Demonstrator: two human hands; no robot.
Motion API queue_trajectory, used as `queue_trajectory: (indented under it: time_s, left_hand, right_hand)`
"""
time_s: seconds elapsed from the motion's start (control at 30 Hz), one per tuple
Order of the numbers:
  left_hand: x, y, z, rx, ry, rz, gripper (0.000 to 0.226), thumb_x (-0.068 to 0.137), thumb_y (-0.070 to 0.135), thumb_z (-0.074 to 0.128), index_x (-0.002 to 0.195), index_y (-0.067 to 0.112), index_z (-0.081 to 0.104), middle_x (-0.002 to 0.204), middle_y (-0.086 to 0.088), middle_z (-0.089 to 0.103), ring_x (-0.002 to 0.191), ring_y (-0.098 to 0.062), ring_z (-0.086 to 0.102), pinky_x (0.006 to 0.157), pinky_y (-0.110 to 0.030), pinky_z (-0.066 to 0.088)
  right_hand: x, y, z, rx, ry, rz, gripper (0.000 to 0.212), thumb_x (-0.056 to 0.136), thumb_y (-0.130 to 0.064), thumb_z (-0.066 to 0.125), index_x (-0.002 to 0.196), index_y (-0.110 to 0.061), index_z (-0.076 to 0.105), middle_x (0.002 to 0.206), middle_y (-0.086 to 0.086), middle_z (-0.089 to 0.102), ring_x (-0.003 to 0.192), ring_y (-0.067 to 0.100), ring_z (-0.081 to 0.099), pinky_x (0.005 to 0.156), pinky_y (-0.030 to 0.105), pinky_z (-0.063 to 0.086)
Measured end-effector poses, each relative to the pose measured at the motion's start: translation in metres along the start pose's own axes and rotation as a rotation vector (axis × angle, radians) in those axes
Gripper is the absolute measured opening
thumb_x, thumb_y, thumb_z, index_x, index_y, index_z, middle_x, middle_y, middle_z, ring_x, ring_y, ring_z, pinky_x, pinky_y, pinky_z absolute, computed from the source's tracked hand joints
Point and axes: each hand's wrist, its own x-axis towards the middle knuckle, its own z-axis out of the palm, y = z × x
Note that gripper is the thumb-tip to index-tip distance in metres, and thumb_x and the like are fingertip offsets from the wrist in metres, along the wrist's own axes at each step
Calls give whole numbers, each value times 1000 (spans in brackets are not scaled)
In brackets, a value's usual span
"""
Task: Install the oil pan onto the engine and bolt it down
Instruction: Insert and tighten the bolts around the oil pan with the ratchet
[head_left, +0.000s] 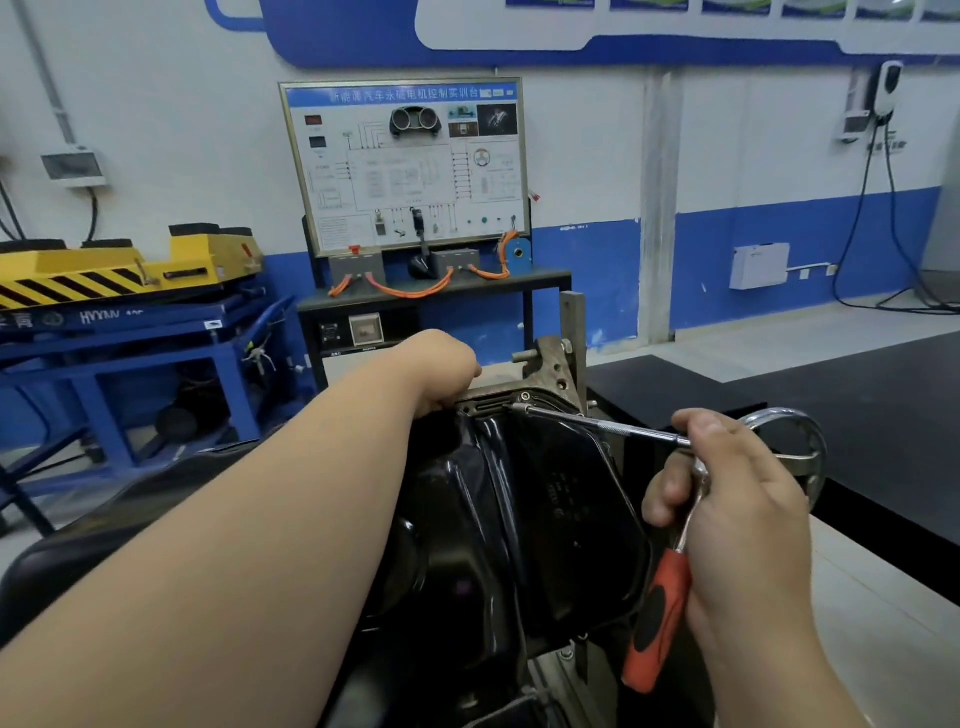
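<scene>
The glossy black oil pan (524, 519) lies on the engine held in a stand. My right hand (737, 499) grips the head of a ratchet with an orange and black handle (657, 618); its long chrome extension (597, 423) reaches to a bolt on the pan's far flange (493, 402). My left hand (441, 371) rests on the far edge of the pan, fingers curled over the rim and hidden behind it.
A grey metal engine stand bracket (558, 358) rises behind the pan. A chrome handwheel (800, 452) sits to the right behind my hand. A training board on a bench (410, 166) and a blue and yellow lift table (124, 291) stand behind.
</scene>
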Motion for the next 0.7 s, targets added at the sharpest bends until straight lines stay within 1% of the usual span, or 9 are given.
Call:
queue_trajectory:
  time_s: [0.07, 0.13, 0.2, 0.27, 0.3, 0.4, 0.47, 0.6, 0.7]
  left_hand:
    - [1, -2, -1, 14, -11, 9, 30, 92, 16, 53, 117, 1, 62, 122, -17, 62, 114, -32, 59, 89, -36, 49]
    - [1, -3, -1, 62, -62, 72, 28, 93, 8, 47, 117, 6, 63, 126, -13, 60, 118, -29, 56, 100, -37, 45]
    - [1, -6, 0, 100, -83, 120, 35, 93, -2, 40, 104, 16, 67, 127, -5, 58, 120, -24, 52, 104, -36, 42]
    - [3, -7, -1, 86, -87, 117, 40, 92, -4, 39, 87, 25, 65, 123, -2, 58, 115, -21, 52, 97, -32, 44]
    - [5, -7, -2, 70, -84, 111, 40, 92, -4, 38, 87, 25, 65, 124, -2, 58, 113, -22, 52, 91, -30, 44]
    - [9, -9, -3, 2, -81, 41, 46, 92, -5, 31, 114, 16, 65, 129, -6, 56, 103, -22, 51, 79, -29, 42]
    - [10, -9, -4, -49, -81, 16, 43, 93, -4, 31, 119, 10, 63, 118, -8, 58, 89, -22, 46, 69, -29, 39]
    - [10, -8, 0, -145, -121, 55, 28, 94, -1, 38, 105, 13, 60, 92, -4, 58, 69, -17, 48, 57, -26, 40]
    - [7, -6, 2, -209, -146, 71, 26, 94, -2, 31, 95, 10, 54, 85, -8, 60, 52, -10, 55, 44, -19, 44]
  right_hand:
    - [-2, 2, 0, -7, -11, 0, 18, 84, -34, 54, 75, -24, 66, 50, 0, 46, 42, 16, 45, 40, 21, 39]
    - [-4, 3, 0, -5, -23, 2, 18, 85, -33, 53, 76, -23, 66, 50, 0, 46, 42, 16, 45, 40, 21, 39]
    - [-5, 4, 0, -1, -32, 10, 18, 83, -34, 54, 76, -23, 67, 49, 0, 46, 42, 16, 45, 40, 22, 39]
    - [-5, 4, -1, 2, -35, 16, 18, 82, -35, 54, 76, -23, 67, 49, 0, 46, 42, 16, 45, 40, 22, 40]
    - [-5, 5, -1, 2, -34, 18, 18, 82, -35, 54, 76, -23, 67, 49, 0, 46, 42, 16, 45, 40, 22, 40]
    - [-3, 6, -2, 0, -22, 24, 18, 81, -35, 54, 75, -24, 67, 49, -1, 46, 42, 16, 45, 40, 22, 40]
    - [-2, 7, -2, 3, -17, 33, 19, 81, -35, 54, 76, -24, 67, 49, -1, 46, 42, 16, 45, 40, 23, 39]
    - [0, 9, -2, -1, -17, 43, 18, 80, -36, 54, 76, -24, 68, 49, -1, 46, 42, 16, 45, 42, 25, 39]
    - [-1, 9, -3, 5, -24, 46, 18, 81, -35, 54, 76, -24, 68, 49, -1, 46, 42, 16, 45, 41, 24, 40]
